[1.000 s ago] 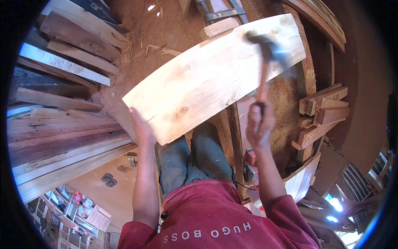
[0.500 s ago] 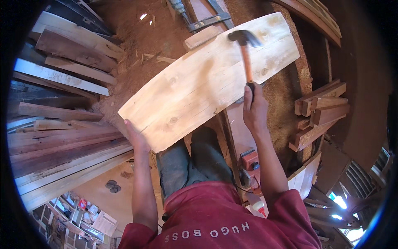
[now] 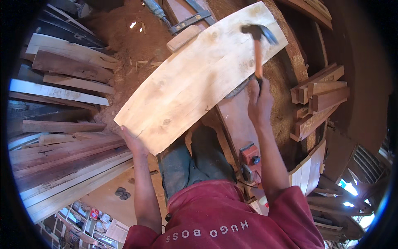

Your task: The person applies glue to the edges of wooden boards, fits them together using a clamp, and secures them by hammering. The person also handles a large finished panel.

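A wide pale wooden panel point(image 3: 182, 89) with one curved long edge lies slantwise before me, its far end toward the upper right. My left hand point(image 3: 135, 143) grips its near left end, the thumb showing along the edge and the other fingers hidden beneath. In my right hand point(image 3: 260, 103) is a claw hammer point(image 3: 258, 54), held by the dark end of its handle. The hammer's head is over the panel's far right part, slightly blurred; whether it touches the wood I cannot tell.
Beneath the panel runs a workbench point(image 3: 236, 120) with a bar clamp point(image 3: 188, 23) and a wood block point(image 3: 183, 38). A red power tool point(image 3: 250, 155) sits nearer me. Boards point(image 3: 70, 155) are stacked at left, short timber pieces point(image 3: 329, 101) at right. Sawdust point(image 3: 124, 50) covers the ground.
The hammer has moved right across the panel, toward its far right end. In the picture the panel has shifted a little up and left. My left hand keeps its grip.
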A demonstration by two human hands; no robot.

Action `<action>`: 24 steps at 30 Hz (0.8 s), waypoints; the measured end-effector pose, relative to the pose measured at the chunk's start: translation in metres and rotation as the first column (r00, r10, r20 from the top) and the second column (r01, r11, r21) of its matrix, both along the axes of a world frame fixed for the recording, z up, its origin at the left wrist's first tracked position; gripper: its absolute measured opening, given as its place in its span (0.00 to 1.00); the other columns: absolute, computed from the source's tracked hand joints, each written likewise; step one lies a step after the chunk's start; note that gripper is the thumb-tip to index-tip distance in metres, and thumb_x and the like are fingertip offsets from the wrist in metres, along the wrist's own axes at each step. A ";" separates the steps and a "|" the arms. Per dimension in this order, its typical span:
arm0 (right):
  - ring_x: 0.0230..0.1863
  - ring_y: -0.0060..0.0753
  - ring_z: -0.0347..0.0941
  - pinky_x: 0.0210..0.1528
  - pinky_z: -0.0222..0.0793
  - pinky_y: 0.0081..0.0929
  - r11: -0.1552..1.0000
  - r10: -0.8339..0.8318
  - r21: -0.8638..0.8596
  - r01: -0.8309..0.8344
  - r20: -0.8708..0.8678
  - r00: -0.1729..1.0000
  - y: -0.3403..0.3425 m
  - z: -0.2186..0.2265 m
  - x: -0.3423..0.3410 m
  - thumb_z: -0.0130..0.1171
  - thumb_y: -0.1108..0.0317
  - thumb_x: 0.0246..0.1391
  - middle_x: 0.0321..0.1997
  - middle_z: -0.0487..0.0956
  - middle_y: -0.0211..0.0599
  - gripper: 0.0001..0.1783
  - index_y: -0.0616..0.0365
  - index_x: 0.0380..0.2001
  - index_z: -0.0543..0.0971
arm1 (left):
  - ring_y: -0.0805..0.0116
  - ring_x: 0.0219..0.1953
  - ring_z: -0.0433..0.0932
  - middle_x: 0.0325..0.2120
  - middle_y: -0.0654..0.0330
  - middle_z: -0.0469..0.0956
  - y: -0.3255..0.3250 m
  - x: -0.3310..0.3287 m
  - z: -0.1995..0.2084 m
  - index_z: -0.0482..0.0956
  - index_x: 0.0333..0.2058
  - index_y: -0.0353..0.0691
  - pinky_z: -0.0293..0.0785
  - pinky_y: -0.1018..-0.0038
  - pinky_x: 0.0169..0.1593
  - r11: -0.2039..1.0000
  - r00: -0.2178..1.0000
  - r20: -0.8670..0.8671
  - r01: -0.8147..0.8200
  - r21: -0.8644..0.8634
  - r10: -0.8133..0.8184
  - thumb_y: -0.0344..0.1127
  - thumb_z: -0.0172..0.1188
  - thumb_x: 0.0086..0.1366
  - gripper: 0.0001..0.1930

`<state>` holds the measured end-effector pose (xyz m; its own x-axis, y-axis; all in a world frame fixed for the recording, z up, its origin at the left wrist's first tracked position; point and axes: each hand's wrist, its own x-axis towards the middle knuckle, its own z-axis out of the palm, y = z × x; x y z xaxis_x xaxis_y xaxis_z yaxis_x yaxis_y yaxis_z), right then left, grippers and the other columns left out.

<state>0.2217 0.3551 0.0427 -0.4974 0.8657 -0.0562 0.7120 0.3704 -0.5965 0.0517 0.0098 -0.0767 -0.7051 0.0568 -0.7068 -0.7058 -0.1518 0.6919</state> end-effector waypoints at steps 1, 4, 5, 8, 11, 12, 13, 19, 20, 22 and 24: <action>0.29 0.65 0.74 0.29 0.67 0.48 0.994 -0.063 0.088 0.071 -0.089 0.994 -0.011 0.000 0.017 0.46 0.56 0.69 0.24 0.75 0.57 0.18 0.62 0.46 0.71 | 0.56 0.64 0.65 0.64 0.53 0.62 0.002 0.000 0.001 0.55 0.66 0.38 0.62 0.60 0.66 1.000 1.000 -0.013 0.020 -0.024 -0.020 0.62 0.39 0.73 0.36; 0.30 0.66 0.74 0.30 0.66 0.50 0.967 -0.253 0.010 0.255 -0.093 0.963 -0.043 0.000 0.056 0.45 0.57 0.69 0.25 0.75 0.58 0.17 0.62 0.45 0.70 | 0.55 0.64 0.64 0.64 0.52 0.62 0.005 0.001 0.004 0.55 0.66 0.38 0.63 0.59 0.66 0.999 0.999 -0.014 0.035 -0.033 -0.035 0.62 0.38 0.73 0.36; 0.30 0.66 0.74 0.30 0.66 0.50 0.964 -0.265 0.011 0.267 -0.090 0.960 -0.046 -0.009 0.065 0.45 0.57 0.69 0.25 0.75 0.58 0.17 0.62 0.45 0.70 | 0.55 0.64 0.64 0.64 0.52 0.62 0.006 0.001 0.005 0.55 0.66 0.38 0.63 0.59 0.66 0.998 0.999 -0.011 0.048 -0.032 -0.048 0.62 0.38 0.73 0.36; 0.29 0.66 0.74 0.30 0.66 0.51 0.961 -0.260 0.124 0.247 0.103 0.960 -0.055 -0.042 0.087 0.45 0.58 0.69 0.26 0.75 0.59 0.16 0.61 0.45 0.69 | 0.55 0.64 0.64 0.64 0.52 0.62 0.005 0.000 0.006 0.55 0.67 0.38 0.62 0.59 0.66 0.997 0.999 -0.002 0.052 -0.054 -0.053 0.62 0.39 0.73 0.37; 0.31 0.68 0.74 0.31 0.66 0.53 0.983 -0.139 -0.077 0.167 0.285 0.948 -0.052 -0.048 0.093 0.45 0.58 0.69 0.26 0.75 0.60 0.15 0.60 0.45 0.68 | 0.54 0.65 0.63 0.65 0.52 0.61 0.002 0.001 0.003 0.55 0.67 0.38 0.62 0.58 0.66 0.992 0.998 -0.029 0.066 0.104 -0.064 0.62 0.39 0.73 0.37; 0.31 0.69 0.74 0.31 0.66 0.54 0.981 -0.159 -0.074 0.181 0.235 0.959 -0.053 -0.040 0.091 0.45 0.58 0.69 0.27 0.75 0.60 0.15 0.60 0.45 0.68 | 0.54 0.65 0.63 0.65 0.52 0.61 0.000 0.001 0.001 0.55 0.67 0.38 0.61 0.58 0.66 0.991 0.997 -0.026 0.069 0.116 -0.066 0.62 0.39 0.72 0.37; 0.31 0.69 0.74 0.32 0.66 0.55 0.979 -0.178 -0.071 0.194 0.185 0.966 -0.056 -0.036 0.089 0.45 0.58 0.69 0.27 0.76 0.60 0.15 0.60 0.44 0.68 | 0.54 0.65 0.63 0.65 0.53 0.61 -0.003 0.000 -0.002 0.55 0.67 0.38 0.61 0.58 0.67 0.989 0.997 -0.023 0.070 0.127 -0.067 0.63 0.39 0.72 0.37; 0.33 0.67 0.75 0.34 0.67 0.55 0.969 -0.136 -0.140 0.203 0.387 0.912 -0.071 -0.047 0.102 0.47 0.58 0.68 0.30 0.77 0.59 0.14 0.59 0.45 0.68 | 0.54 0.66 0.62 0.65 0.53 0.60 0.002 0.002 -0.003 0.55 0.67 0.39 0.60 0.58 0.67 0.992 0.997 0.026 0.073 0.107 -0.076 0.63 0.40 0.71 0.37; 0.33 0.67 0.75 0.34 0.67 0.55 0.969 -0.133 -0.143 0.201 0.383 0.914 -0.072 -0.044 0.100 0.47 0.58 0.68 0.30 0.77 0.59 0.14 0.59 0.45 0.68 | 0.54 0.66 0.62 0.65 0.53 0.60 0.002 0.001 -0.001 0.55 0.67 0.39 0.60 0.58 0.67 0.992 0.997 0.022 0.071 0.104 -0.074 0.63 0.40 0.71 0.37; 0.36 0.68 0.75 0.36 0.67 0.56 0.971 -0.169 -0.119 0.208 0.278 0.946 -0.074 -0.036 0.097 0.48 0.60 0.67 0.32 0.77 0.61 0.14 0.59 0.45 0.69 | 0.52 0.66 0.62 0.66 0.54 0.60 0.003 0.001 0.001 0.54 0.68 0.42 0.60 0.56 0.67 0.994 0.997 0.028 0.070 0.085 -0.072 0.62 0.33 0.73 0.35; 0.37 0.68 0.74 0.36 0.67 0.56 0.973 -0.164 -0.114 0.199 0.257 0.952 -0.080 -0.039 0.101 0.48 0.60 0.67 0.33 0.77 0.62 0.14 0.59 0.45 0.69 | 0.52 0.66 0.62 0.66 0.54 0.60 0.002 0.001 0.000 0.54 0.68 0.42 0.60 0.56 0.67 0.995 0.998 0.012 0.067 0.073 -0.068 0.62 0.34 0.73 0.35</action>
<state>0.3223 0.2747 0.0036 -0.2887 0.9155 -0.2802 0.8898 0.1485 -0.4316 0.0525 0.0121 -0.0765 -0.6878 0.1554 -0.7090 -0.7259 -0.1523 0.6708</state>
